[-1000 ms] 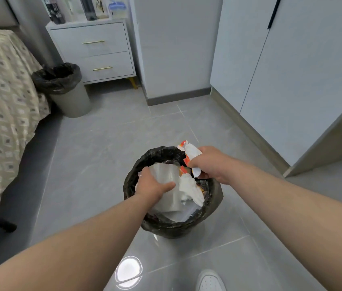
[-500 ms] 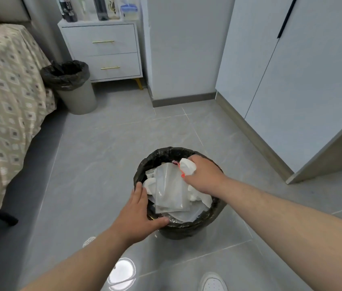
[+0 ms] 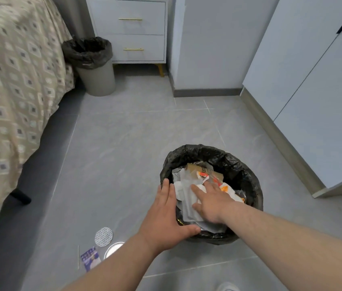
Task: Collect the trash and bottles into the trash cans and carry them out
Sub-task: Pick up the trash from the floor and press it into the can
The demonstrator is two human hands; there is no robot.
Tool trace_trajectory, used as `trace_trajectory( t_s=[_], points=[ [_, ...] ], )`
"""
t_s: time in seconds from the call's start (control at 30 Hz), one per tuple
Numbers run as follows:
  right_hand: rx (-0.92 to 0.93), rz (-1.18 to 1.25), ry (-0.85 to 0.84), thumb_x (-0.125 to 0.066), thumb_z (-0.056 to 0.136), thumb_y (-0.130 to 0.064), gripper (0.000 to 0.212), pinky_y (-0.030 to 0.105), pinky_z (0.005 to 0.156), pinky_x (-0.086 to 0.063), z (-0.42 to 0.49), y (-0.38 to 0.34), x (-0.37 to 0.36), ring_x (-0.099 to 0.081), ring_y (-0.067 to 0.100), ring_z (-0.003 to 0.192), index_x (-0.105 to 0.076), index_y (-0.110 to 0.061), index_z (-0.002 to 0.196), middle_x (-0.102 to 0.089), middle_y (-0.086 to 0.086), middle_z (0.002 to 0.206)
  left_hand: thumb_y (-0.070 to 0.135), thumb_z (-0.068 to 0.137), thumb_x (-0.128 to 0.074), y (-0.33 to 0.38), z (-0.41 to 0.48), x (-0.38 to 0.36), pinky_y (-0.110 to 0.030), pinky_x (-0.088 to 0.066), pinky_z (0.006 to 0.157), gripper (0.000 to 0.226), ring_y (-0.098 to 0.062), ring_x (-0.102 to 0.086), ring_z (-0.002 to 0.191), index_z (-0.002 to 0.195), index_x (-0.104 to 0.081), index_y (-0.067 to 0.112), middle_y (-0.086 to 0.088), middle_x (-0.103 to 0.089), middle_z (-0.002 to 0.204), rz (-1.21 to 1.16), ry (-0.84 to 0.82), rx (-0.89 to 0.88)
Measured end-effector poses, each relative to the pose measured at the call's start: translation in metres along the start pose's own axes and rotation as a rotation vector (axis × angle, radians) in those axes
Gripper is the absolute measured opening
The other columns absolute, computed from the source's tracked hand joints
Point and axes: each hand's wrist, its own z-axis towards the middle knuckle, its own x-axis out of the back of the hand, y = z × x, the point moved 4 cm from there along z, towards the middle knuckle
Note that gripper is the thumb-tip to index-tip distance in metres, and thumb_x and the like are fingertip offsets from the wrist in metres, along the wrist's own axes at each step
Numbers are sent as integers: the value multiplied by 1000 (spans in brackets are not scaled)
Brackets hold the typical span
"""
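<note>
On the floor at the person's feet, the trash can [image 3: 246,173] is heaped with wrappers [image 3: 184,184].
Right hand [image 3: 211,204] presses them flat-palmed; left hand [image 3: 165,217] rests open on the rim. A foil lid [image 3: 103,236] and blue packet [image 3: 90,258] lie uncollected beside it; carrying out remains.

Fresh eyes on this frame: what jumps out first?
Black-lined trash can, lower middle, stuffed with wrappers: right hand presses flat on them, left hand rests on its rim. Loose on the floor lower left: a foil seal and a purple packet. Second lined can stands beside the bed.
</note>
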Motion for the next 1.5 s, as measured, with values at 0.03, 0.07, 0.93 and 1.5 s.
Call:
trace_trajectory(
  t_s=[0.03,0.07,0.93,1.5],
  points=[
    [-6,-6,34,-37,95,-49,68,54,117,-13,-3,-2,5,6,36,147,-5,-33,153,3,15,161,65,69,-64,2,-1,1,-31,-1,121,123,-12,25,144,149,19,20,12,38,142,21,-10,11],
    [-12,-21,82,-40,92,-49,70,56,117,-11,-7,-4,11,3,37,147,-7,-33,152,-2,17,160,66,70,-63,3,-2,3,-31,1,121,122,-15,26,144,149,18,19,11,37,142,51,-24,19],
    [411,-41,-103,-46,91,-23,38,41,95,-46,29,-189,-82,-48,29,121,-51,-15,128,-49,7,128,42,82,-65,-262,-110,30,-29,-27,110,80,-24,-30,141,147,-28,15,-8,-19,157,86,-145,562],
    [446,-130,-152,-51,92,-19,19,33,73,-35,86,-219,-179,-50,32,108,-53,-12,110,-48,12,116,19,78,-69,-305,-84,-28,-31,-41,75,41,-28,-46,93,112,-48,10,-12,-42,114,-98,121,805]
  ],
)
